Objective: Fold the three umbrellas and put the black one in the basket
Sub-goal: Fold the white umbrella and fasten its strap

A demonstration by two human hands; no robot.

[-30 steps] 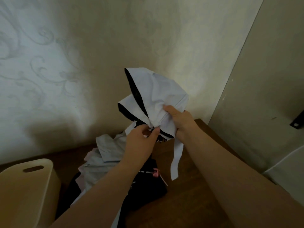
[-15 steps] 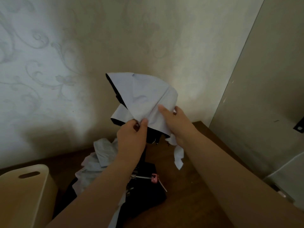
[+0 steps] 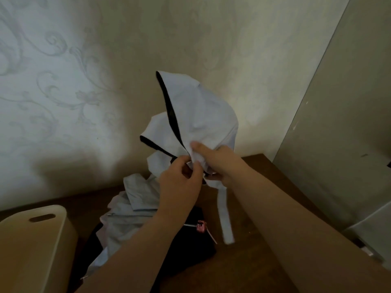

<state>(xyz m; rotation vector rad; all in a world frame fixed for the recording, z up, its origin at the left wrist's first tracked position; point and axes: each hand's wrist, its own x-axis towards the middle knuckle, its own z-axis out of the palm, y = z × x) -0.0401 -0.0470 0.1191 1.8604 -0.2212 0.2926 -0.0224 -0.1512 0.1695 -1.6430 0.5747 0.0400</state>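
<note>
Gathering limp, light folds, both the left hand (image 3: 179,182) and right hand (image 3: 218,163) pinch the pale-blue black-lined fabric umbrella (image 3: 198,119) above the brown wooden table (image 3: 264,240); grip bunched pleats, likely slippery.

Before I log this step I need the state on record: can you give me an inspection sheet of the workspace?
Surface: dark brown wooden table, set against the wall.
Job's things: white umbrella with black lining held up above the table, its closing strap hanging loose; pale umbrella and black umbrella lying heaped on the table; cream basket at the left, nothing visible in it.
Clutter: nothing seen.
Grippers: left hand pinches the canopy folds; right hand grips the gathered fabric.
Cables: nothing seen.
Surroundings: patterned wallpaper behind; plain panel at the right.
</note>
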